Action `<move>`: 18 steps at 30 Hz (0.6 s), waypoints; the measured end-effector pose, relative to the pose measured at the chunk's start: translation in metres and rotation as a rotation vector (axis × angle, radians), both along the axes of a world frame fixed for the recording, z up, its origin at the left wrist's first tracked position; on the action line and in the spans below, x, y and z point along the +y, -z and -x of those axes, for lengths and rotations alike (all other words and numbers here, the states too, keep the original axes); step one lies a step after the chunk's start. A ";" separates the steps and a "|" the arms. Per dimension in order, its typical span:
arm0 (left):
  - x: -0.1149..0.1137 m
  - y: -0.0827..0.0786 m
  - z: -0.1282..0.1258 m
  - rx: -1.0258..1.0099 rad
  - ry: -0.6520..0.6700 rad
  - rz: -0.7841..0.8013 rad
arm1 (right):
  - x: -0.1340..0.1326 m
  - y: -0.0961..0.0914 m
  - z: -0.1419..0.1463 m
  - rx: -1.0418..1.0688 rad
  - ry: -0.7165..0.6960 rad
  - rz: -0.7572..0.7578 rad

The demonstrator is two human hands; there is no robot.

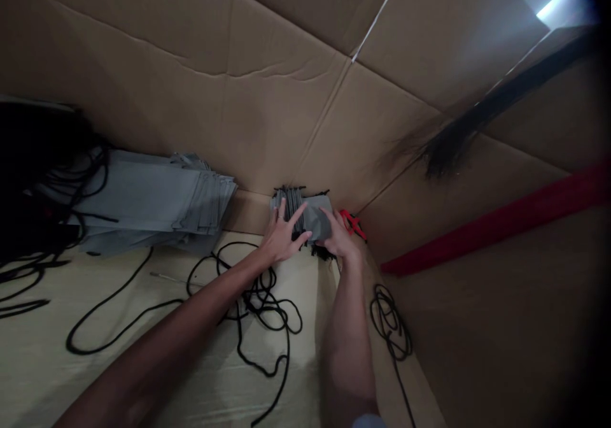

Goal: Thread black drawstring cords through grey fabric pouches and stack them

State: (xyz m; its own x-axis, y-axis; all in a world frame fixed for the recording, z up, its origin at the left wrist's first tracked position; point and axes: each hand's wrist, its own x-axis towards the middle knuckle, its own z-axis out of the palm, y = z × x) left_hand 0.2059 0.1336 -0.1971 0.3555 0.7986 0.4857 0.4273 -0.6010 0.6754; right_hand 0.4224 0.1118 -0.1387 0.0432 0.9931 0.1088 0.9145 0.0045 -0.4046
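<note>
A row of small grey fabric pouches [289,200] with black cord ends stands tightly packed against the cardboard wall. My left hand [281,234] lies over the packed row with its fingers spread, and a ring shows on one finger. At the right end of the row, a grey pouch [317,214] faces me with its flat side showing. My right hand [340,235] grips this pouch by its right edge, fingers partly bent. Black cord ends stick out below it. Just right of that hand lies a red-handled tool [353,224], perhaps scissors.
Grey fabric pieces [157,189] are piled at left, beside a dark mass of black cords [38,179]. Loose black cord [267,307] winds across the pale surface, and another coil [391,323] lies right. Cardboard walls [267,116] enclose the corner; a red strip [491,221] crosses the right one.
</note>
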 end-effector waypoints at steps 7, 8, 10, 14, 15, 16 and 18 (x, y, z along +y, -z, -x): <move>0.012 0.000 -0.004 0.026 0.002 -0.067 | 0.000 0.010 -0.002 0.069 0.030 0.121; 0.014 0.001 -0.002 0.025 0.000 -0.073 | 0.000 0.011 -0.002 0.082 0.032 0.121; 0.017 0.004 0.002 0.022 -0.005 -0.086 | 0.001 0.015 -0.003 0.111 0.031 0.106; 0.020 0.006 0.011 0.029 -0.010 -0.105 | 0.002 0.021 -0.006 0.153 0.028 0.058; 0.021 0.006 0.013 0.035 -0.009 -0.103 | 0.002 0.023 -0.006 0.159 0.029 0.049; 0.021 0.005 0.014 0.042 -0.008 -0.100 | 0.002 0.024 -0.006 0.164 0.030 0.041; 0.021 0.001 0.016 0.064 -0.005 -0.090 | 0.001 0.025 -0.005 0.172 0.033 0.022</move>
State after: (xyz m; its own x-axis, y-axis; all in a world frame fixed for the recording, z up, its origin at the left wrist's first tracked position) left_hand 0.1899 0.1549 -0.1981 0.3841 0.7543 0.5324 0.4707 -0.6560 0.5899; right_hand 0.4271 0.1124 -0.1641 0.0920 0.9929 0.0749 0.8312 -0.0352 -0.5549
